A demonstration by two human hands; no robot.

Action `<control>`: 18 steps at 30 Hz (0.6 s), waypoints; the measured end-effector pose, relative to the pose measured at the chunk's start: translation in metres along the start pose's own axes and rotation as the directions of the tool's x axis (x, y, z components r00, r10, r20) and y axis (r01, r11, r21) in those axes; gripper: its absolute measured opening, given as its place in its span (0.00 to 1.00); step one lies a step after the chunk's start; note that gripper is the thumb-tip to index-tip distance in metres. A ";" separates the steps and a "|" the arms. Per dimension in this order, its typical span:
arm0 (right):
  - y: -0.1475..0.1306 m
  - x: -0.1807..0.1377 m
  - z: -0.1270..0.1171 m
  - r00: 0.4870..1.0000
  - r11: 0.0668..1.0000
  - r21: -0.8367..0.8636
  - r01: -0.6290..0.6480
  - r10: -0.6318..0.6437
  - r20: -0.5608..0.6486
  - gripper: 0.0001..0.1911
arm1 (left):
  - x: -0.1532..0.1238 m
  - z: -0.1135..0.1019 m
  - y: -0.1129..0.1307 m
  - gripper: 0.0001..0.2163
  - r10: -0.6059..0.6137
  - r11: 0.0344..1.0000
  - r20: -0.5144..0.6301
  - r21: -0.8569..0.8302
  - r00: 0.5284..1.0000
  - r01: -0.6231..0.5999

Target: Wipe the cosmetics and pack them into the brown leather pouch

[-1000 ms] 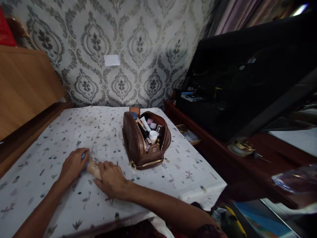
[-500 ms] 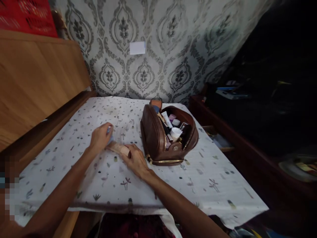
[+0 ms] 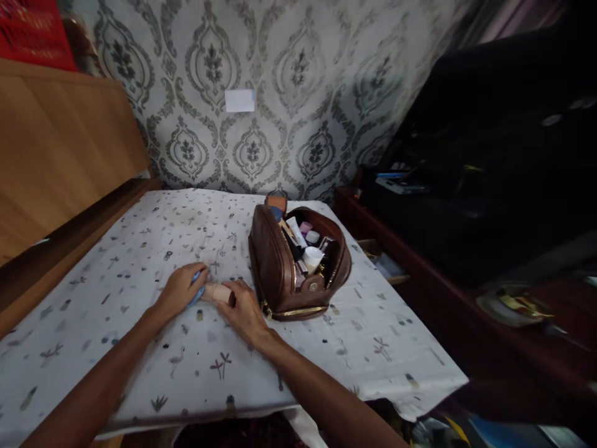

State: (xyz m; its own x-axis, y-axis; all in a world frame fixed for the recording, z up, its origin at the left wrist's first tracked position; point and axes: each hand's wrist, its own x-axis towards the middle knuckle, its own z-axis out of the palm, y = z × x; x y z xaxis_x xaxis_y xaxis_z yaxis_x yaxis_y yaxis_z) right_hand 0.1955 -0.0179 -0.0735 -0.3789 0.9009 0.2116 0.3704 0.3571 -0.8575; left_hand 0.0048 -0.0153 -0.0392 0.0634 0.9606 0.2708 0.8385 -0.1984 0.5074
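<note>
My left hand [image 3: 180, 291] is closed on a light blue, soft-looking piece [image 3: 198, 290], perhaps a cloth; most of it is hidden by the fingers. Against the blue piece lies the left end of a beige, tube-like item [image 3: 215, 292]. The item's right, darker end is in my right hand [image 3: 245, 312], whose fingers curl over it. Both hands are low over the white patterned cloth. Just right of them stands an open brown toiletry bag [image 3: 270, 267], holding a white jar [image 3: 312, 258], a white tube [image 3: 296, 231] and several other cosmetics.
The patterned tablecloth [image 3: 153, 249] covers the table and hangs over its front edge. A wooden panel [image 3: 65, 143] borders the left side. On the right are a dark red wooden edge [image 3: 420, 286], a small open drawer [image 3: 387, 267] and a large black shape [image 3: 504, 162].
The view has turned right, so everything sits further left. My left hand has come toward me along the beige item, bringing the blue piece with it. My right hand keeps its hold.
</note>
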 end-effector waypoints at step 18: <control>0.015 0.013 0.007 0.957 0.687 0.677 -0.265 0.275 0.095 0.29 | -0.006 0.002 -0.042 0.17 0.218 0.972 -0.316 0.155 0.923 -0.176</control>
State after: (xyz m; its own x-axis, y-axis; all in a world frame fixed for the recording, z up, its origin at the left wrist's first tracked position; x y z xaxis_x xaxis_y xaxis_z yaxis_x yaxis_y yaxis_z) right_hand 0.1903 -0.0026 -0.0872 -0.3418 0.9365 -0.0778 -0.2197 -0.1601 -0.9623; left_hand -0.0293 -0.0124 -0.0640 0.0700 0.7821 0.6192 0.8880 -0.3316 0.3185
